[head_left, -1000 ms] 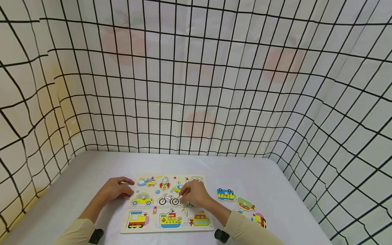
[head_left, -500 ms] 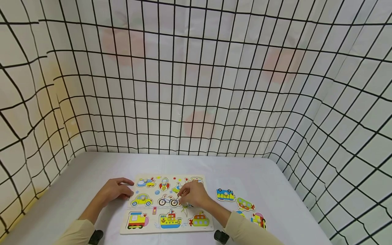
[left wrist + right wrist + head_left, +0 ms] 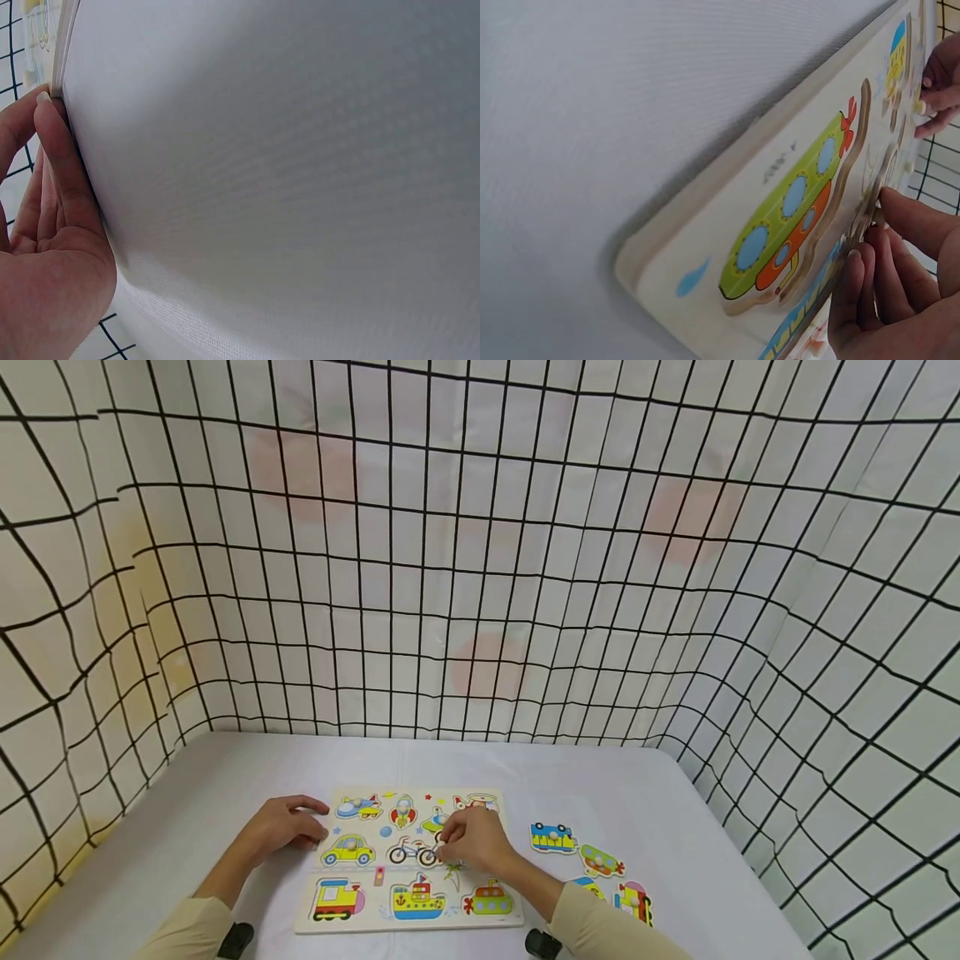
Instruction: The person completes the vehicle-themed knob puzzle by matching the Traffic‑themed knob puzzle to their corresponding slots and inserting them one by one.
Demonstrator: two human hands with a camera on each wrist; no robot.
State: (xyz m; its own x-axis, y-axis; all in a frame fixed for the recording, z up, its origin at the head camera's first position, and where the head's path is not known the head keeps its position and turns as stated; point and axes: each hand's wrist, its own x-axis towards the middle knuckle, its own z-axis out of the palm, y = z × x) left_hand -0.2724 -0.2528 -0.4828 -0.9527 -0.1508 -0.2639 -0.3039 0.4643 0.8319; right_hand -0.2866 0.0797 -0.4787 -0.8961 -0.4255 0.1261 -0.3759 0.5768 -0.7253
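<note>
A wooden puzzle board (image 3: 307, 920) with vehicle pictures lies on the table. My right hand (image 3: 476, 843), over its right half, pinches a small puzzle piece (image 3: 876, 216) with thumb and fingertips. The bicycle picture (image 3: 412, 852) shows just left of these fingertips; the hand hides most of the held piece. In the right wrist view, the printed green submarine (image 3: 795, 202) and the edge of a blue bus picture (image 3: 802, 315) are near that hand. My left hand (image 3: 281, 827) has loosely bent fingers, with fingertips touching the board's left edge, as the left wrist view also shows.
Loose pieces lie right of the board: a blue and yellow bus (image 3: 552, 837), a green submarine (image 3: 602, 860), a train (image 3: 633, 900) and a partly hidden blue-yellow piece (image 3: 588, 887). Black netting (image 3: 420, 610) encloses the white table (image 3: 442, 760) at its back and sides.
The right hand turns slightly at the same spot and its forearm shifts a little left, so more of the blue-yellow piece shows. The left hand stays in place.
</note>
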